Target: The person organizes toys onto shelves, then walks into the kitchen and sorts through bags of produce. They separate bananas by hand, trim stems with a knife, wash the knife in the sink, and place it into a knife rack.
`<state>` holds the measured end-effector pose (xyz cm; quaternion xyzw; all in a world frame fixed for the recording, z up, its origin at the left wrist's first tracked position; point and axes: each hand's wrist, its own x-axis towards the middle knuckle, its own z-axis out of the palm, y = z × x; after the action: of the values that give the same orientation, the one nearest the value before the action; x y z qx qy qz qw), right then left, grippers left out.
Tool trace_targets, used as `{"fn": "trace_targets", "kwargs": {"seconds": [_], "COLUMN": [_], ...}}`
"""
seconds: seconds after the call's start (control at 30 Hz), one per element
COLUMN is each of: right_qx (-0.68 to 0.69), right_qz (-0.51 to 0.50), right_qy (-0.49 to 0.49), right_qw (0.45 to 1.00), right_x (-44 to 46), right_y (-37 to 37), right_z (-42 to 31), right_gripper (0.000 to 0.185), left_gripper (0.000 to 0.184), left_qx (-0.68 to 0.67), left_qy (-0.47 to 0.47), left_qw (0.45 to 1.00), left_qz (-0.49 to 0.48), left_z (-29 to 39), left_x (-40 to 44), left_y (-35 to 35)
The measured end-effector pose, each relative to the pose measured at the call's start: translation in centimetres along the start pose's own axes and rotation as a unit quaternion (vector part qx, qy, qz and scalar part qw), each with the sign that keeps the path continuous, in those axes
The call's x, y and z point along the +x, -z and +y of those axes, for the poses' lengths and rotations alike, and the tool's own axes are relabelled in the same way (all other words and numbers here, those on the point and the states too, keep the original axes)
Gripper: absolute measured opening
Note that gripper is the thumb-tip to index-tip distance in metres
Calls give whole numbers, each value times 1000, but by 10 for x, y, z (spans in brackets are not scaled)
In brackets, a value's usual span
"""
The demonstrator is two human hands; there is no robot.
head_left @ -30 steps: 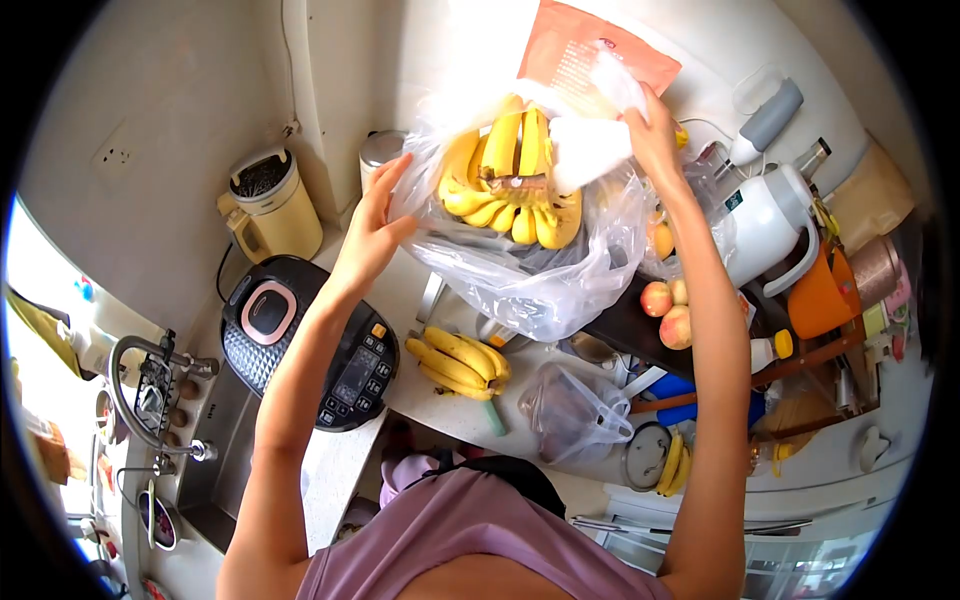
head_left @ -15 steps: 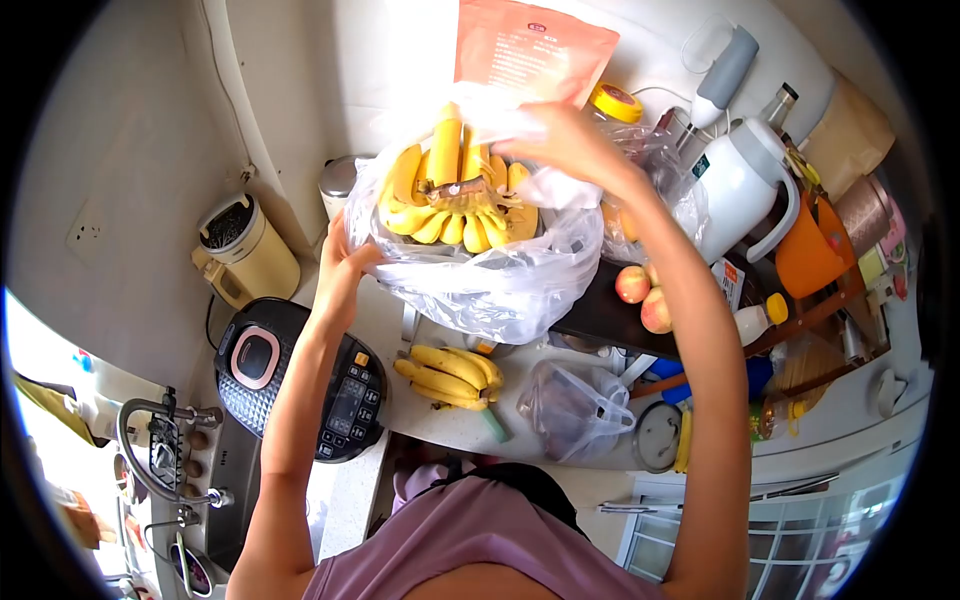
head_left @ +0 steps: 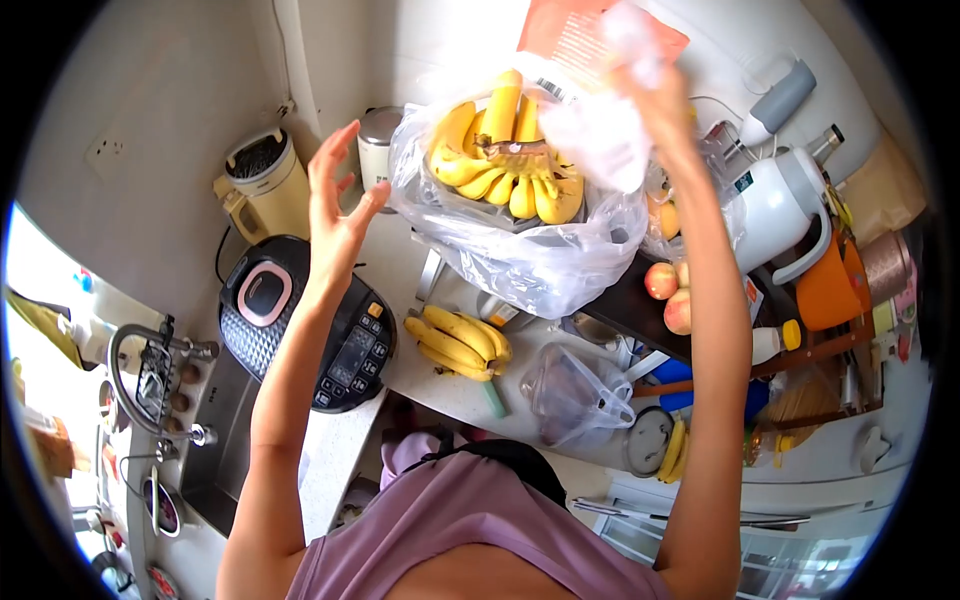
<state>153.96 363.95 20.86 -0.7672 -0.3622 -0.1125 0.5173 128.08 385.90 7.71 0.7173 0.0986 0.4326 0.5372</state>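
A large bunch of bananas (head_left: 508, 165) rests in a clear plastic bag (head_left: 540, 262) whose top is spread wide. To the left of the bag, my left hand (head_left: 340, 205) is raised with its fingers apart, touching nothing. My right hand (head_left: 655, 105) is blurred at the upper right, closed on a white crumpled sheet (head_left: 605, 135) that hangs over the bag's right side; whether it is paper or thin foam I cannot tell. A smaller bunch of bananas (head_left: 458, 342) lies on the counter below the bag.
A black cooker (head_left: 300, 325) and a cream jug machine (head_left: 265, 190) stand at left, beyond the sink (head_left: 215, 440). At right are peaches (head_left: 678, 312), a white kettle (head_left: 775, 210) and an orange container (head_left: 835, 288). A tied bag (head_left: 575, 395) lies near the counter's front edge.
My left hand has let go of the bag's edge and moved left. My right hand has pulled back from above the bananas to the upper right with the white sheet.
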Motion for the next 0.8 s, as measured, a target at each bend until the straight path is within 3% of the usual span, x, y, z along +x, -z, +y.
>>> {"fn": "trace_targets", "kwargs": {"seconds": [0.07, 0.1, 0.2, 0.27, 0.3, 0.33, 0.4, 0.47, 0.53, 0.6, 0.67, 0.7, 0.77, 0.8], "right_qx": [108, 186, 262, 254, 213, 186, 59, 79, 62, 37, 147, 195, 237, 287], "right_qz": [103, 45, -76, -128, -143, -166, -250, -362, -460, -592, -689, -710, -721, -698], "right_qy": [177, 181, 123, 148, 219, 291, 354, 307, 357, 418, 411, 390, 374, 365], "right_qw": [973, 965, 954, 947, 941, 924, 899, 877, 811, 688, 578, 553, 533, 546], "right_x": [-16, -46, -82, -154, -174, -202, -257, -329, -398, -450, -487, -506, -527, -523], "right_y": [4, -3, -67, -124, -148, -173, -210, -240, -260, -260, -275, -280, -286, -286], "right_z": [-56, -103, -114, -145, -145, -141, -121, -107, -94, -81, -68, -60, -52, -61], "right_gripper": [26, 23, 20, 24, 27, 30, 39, 39, 42, 55, 63, 65, 72, 58], "left_gripper": [64, 68, 94, 97, 85, 71, 63, 59, 51, 43, 31, 30, 33, 34], "left_qx": [16, -69, -296, -416, -402, -471, -423, -359, -319, -218, -15, 105, 307, 386], "left_qy": [-53, -58, -47, 20, 47, 127, 189, 221, 266, 291, 309, 336, 377, 389], "left_qw": [998, 996, 951, 909, 913, 865, 845, 816, 774, 736, 758, 743, 710, 700], "left_qz": [17, -4, -77, -10, 61, 119, 267, 396, 478, 572, 574, 569, 510, 458], "left_z": [17, 33, 68, 85, 81, 75, 54, 52, 30, 14, -14, -12, -21, -32], "left_x": [-9, -17, -52, -87, -110, -139, -203, -258, -328, -394, -472, -492, -538, -567], "left_y": [5, 2, -9, -12, -6, 5, 20, 28, 37, 30, 32, 38, 59, 71]}}
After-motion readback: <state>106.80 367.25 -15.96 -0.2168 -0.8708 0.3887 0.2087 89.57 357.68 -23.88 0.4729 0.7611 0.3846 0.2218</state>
